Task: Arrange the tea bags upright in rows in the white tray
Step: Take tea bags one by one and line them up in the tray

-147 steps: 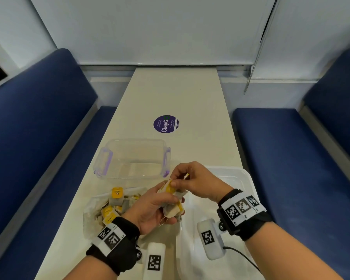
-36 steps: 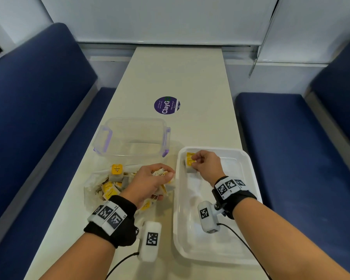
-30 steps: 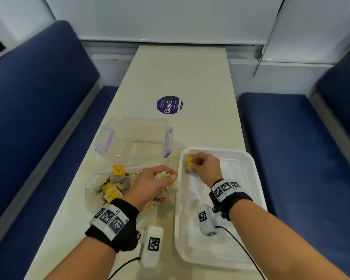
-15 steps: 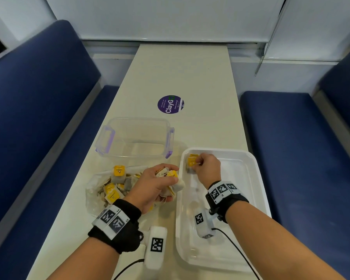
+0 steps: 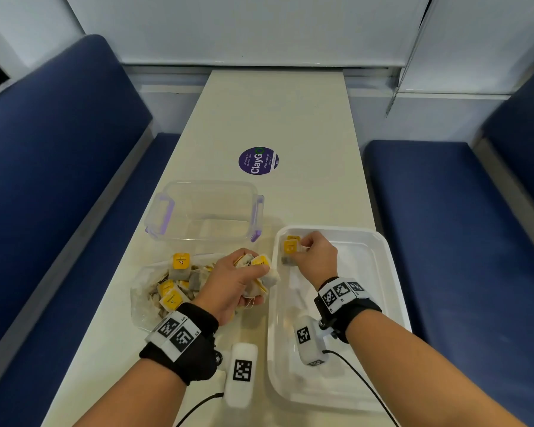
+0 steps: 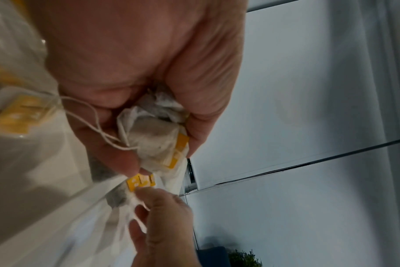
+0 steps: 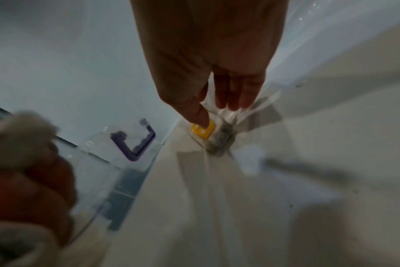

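1. A clump of tea bags (image 5: 258, 280) is gripped in the left hand (image 5: 228, 285), fingers curled tight around it, just left of the white tray (image 5: 379, 303).
2. In the left wrist view, loose strings and yellow tags are seen poking out of that fist.
3. A single tea bag (image 5: 290, 252) is pinched by the right hand (image 5: 316, 260) in the tray's far left corner, thumb on its yellow tag; a second yellow tag is glimpsed just behind it.
4. Whether that bag is fully upright cannot be told.
5. More tea bags are left heaped in a clear plastic bag (image 5: 154, 291) on the table (image 5: 290, 118).
6. A clear container (image 5: 204, 211) with purple clips is seen just beyond the heap.
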Available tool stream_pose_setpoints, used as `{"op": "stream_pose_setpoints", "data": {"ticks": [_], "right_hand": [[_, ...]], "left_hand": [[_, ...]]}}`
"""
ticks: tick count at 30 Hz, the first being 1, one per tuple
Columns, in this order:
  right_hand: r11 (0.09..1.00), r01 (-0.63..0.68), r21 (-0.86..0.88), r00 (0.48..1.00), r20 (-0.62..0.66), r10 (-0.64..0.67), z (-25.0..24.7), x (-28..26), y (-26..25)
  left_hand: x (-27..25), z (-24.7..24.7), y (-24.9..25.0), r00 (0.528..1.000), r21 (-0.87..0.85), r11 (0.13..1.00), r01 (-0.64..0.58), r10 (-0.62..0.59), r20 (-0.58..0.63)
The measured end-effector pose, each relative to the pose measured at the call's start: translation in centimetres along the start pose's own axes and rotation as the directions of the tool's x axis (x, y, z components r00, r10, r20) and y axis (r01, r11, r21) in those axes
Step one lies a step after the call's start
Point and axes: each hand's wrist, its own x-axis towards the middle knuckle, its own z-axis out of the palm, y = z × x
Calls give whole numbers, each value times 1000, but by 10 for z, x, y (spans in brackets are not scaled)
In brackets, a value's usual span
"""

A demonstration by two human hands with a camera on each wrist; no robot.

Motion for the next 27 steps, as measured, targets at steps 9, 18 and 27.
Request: {"op": "stream_pose_setpoints", "data": {"ticks": [9,18,27], "right_hand": [[921,50,387,732,612,-297,-43,-29,-51],[942,109,318,763,581,-285,-59,-30,-53],[955,166,247,683,669,-292,-71,-37,-53]], "left_hand": [[0,10,4,999,63,997,-40,39,18],[-8,5,14,995,113,989,-92,87,51],[-7,4,15,994,174,979,-106,98,58]]}}
